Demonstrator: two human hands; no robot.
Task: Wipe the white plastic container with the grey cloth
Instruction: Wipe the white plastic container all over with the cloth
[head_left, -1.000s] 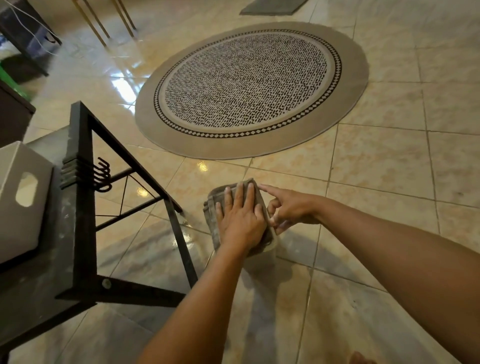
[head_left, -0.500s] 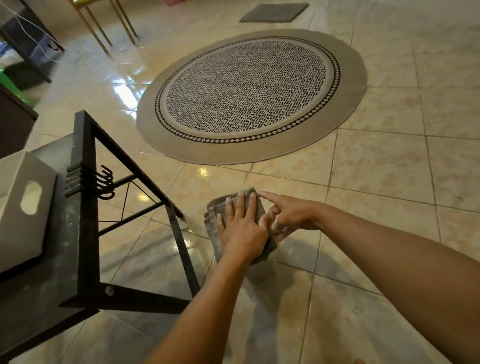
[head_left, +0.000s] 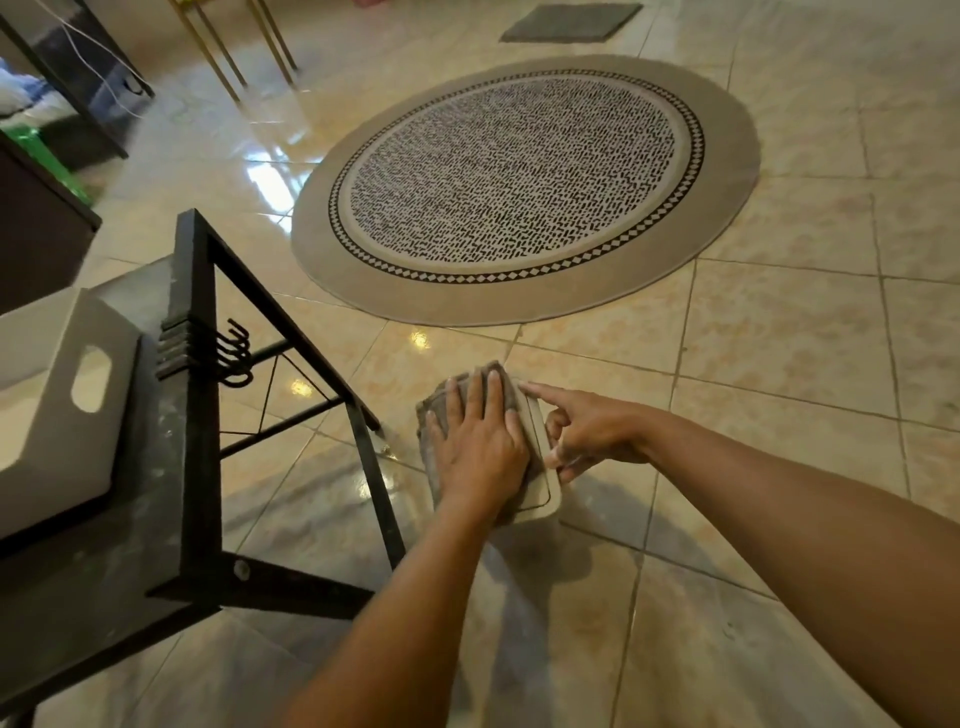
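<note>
The white plastic container (head_left: 543, 486) is small and flat with rounded corners, and it is held above the tiled floor. Only its right edge and near corner show. The folded grey cloth (head_left: 435, 415) covers the rest of its top. My left hand (head_left: 480, 449) lies flat on the cloth, fingers pointing away from me, pressing it onto the container. My right hand (head_left: 589, 431) grips the container's right side, index finger stretched along the far edge and the other fingers curled under it.
A black metal-framed table (head_left: 195, 415) stands at the left, with hooks (head_left: 235, 358) on its frame. On it sits a white box (head_left: 57, 415) with a handle cutout. A round patterned rug (head_left: 519, 187) and a grey mat (head_left: 569, 21) lie on the floor farther off.
My left hand and the cloth have slid a little to the left over the container, so more of its white right edge shows. My right hand keeps the same grip.
</note>
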